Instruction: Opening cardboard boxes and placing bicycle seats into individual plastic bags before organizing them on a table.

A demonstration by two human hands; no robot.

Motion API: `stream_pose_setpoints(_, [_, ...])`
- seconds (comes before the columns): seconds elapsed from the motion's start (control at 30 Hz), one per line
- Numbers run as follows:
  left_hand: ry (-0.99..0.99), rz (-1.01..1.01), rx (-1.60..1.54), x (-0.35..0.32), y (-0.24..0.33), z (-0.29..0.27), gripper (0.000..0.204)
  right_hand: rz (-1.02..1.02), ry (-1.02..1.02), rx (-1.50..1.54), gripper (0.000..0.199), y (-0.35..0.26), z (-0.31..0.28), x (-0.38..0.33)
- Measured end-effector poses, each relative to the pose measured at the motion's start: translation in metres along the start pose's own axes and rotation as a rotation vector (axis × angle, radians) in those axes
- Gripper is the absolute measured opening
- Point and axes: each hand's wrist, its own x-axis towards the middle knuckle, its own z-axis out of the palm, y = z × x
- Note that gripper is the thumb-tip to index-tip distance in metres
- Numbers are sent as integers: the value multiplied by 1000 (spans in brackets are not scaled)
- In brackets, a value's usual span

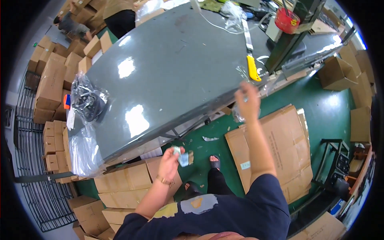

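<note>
My left hand (168, 165) is closed, pinching a small pale piece with a light blue flap (183, 159), perhaps film or a label; its kind is unclear. It is in front of my body, over the floor and short of the table edge. My right hand (249, 102) reaches out to the table's near edge, smeared by motion, so its fingers cannot be made out. Nearest to it is a long-bladed knife (253, 69) with a yellow handle, lying on the grey table (180, 64). Something clear and plastic-like (238, 115) shows beside the right hand, partly hidden.
A clear bag with dark items (89, 102) sits at the table's left end. A post with a red container (287, 21) rises at the far right. Flattened cardboard (276, 152) lies on the green floor, right of my feet. Cartons (52, 84) are stacked left; two people are beyond.
</note>
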Motion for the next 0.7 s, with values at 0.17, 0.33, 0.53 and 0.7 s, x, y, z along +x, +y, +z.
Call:
stream_pose_setpoints(0.17, [-135,-99,-276,44,3,82,19,252,-599,537,56,-84,-9,-133])
stream_pose_setpoints(0.33, [-127,-31,313,51,-20,90,36,509,-307,281,7,-23,-3,-148])
stream_pose_setpoints(0.53, [-85,-478,358,29,-37,12,32,619,-116,-30,28,192,4,-127])
stream_pose_setpoints(0.7, [62,-314,1078,-29,-60,-62,24,31,-693,-764,33,304,13,-73])
